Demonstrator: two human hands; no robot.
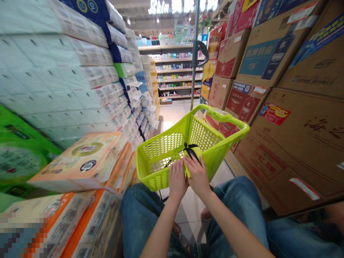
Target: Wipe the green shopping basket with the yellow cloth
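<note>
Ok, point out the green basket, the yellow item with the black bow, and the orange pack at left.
Green basket (220, 154): head view, outer side wall.
Yellow item (198, 152): head view, yellow surface beside the black band.
Orange pack (73, 160): head view, upper face.

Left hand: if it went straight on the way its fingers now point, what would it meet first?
Probably the far wall of the green cart basket; how high the left hand sits is unclear, so it might touch the basket's floor first.
</note>
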